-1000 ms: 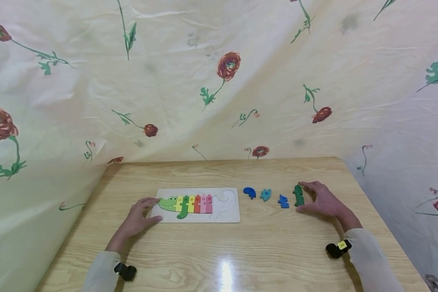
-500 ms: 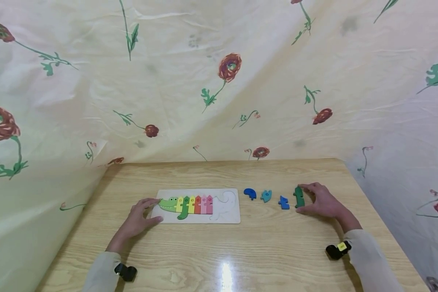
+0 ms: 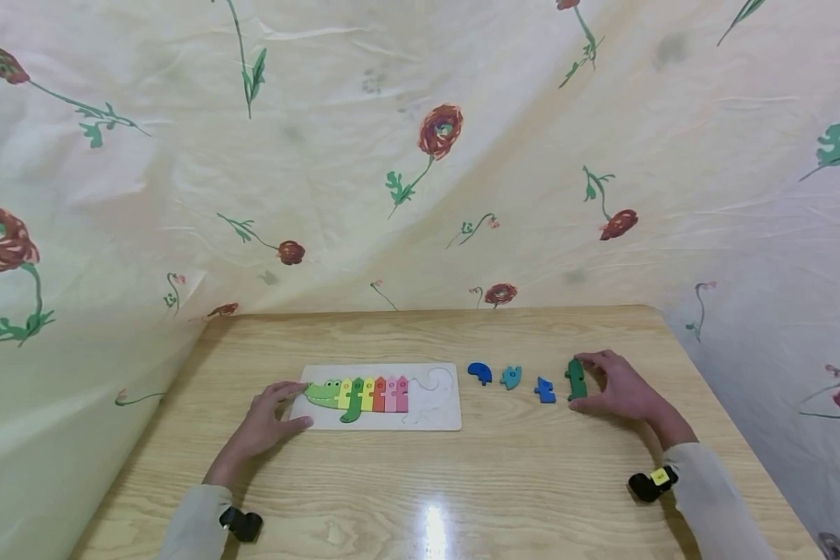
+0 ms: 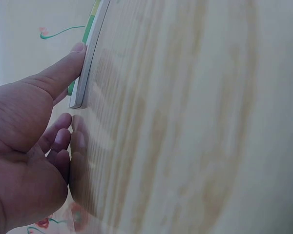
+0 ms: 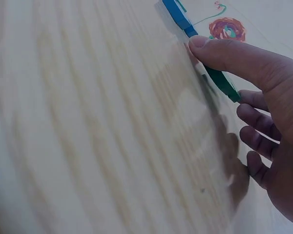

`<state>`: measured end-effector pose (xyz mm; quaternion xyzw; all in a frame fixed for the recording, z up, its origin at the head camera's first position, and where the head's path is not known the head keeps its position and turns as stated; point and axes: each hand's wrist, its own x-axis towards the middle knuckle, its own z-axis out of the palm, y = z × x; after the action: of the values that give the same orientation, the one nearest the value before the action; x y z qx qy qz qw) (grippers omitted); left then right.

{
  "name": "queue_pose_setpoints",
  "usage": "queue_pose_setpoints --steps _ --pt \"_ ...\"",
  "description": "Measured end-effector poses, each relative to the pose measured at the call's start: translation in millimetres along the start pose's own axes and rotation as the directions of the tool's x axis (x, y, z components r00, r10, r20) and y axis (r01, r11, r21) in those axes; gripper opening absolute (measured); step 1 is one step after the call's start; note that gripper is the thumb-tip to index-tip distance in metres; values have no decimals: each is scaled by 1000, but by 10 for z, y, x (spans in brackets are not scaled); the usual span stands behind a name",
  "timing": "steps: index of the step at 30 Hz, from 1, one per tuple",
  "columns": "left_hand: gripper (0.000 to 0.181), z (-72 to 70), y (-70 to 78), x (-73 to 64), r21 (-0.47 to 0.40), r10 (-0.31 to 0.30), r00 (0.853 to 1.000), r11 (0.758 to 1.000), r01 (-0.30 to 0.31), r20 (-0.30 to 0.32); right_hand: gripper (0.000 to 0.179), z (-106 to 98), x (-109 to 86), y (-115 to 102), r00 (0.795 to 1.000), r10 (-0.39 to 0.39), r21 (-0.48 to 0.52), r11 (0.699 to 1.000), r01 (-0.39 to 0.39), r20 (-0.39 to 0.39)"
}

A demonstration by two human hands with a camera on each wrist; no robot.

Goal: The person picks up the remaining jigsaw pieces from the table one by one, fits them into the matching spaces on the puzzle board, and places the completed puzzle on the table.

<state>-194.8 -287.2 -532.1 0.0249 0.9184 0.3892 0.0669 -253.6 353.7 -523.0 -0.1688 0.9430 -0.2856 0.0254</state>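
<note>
In the head view a pale puzzle board [image 3: 378, 421] lies flat, with a crocodile's green head [image 3: 324, 393] and several coloured body pieces [image 3: 379, 395] set in it. My left hand [image 3: 270, 420] holds the board's left end, thumb at the near edge and index finger at the crocodile's head. The left wrist view has the thumb [image 4: 63, 68] along the board's side. To the right, my right hand [image 3: 617, 384] pinches a dark green puzzle piece [image 3: 575, 379] between thumb and index finger. In the right wrist view this piece [image 5: 222, 84] tilts close over the table, its middle partly behind the thumb.
Three loose blue pieces lie between board and right hand: a dark blue curved one [image 3: 480, 373], a light blue one [image 3: 511, 378] and a mid-blue one [image 3: 545, 390]. The wooden table [image 3: 364, 498] ends at a flowered cloth [image 3: 364, 194] behind and at the sides.
</note>
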Motion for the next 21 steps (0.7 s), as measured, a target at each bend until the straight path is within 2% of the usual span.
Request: queue_pose_setpoints --steps 6,13,21 --pt "69 -4 1 -1 0 2 1000 1000 -2 4 94 -15 14 -43 1000 12 -40 999 -13 -24" --pt "69 -9 11 -3 -2 1 1000 1000 -1 2 93 -58 49 -153 999 -14 -73 997 11 -42" --pt "68 -2 4 -1 3 2 1000 1000 -2 1 91 -90 58 -314 998 -17 -44 999 14 -60"
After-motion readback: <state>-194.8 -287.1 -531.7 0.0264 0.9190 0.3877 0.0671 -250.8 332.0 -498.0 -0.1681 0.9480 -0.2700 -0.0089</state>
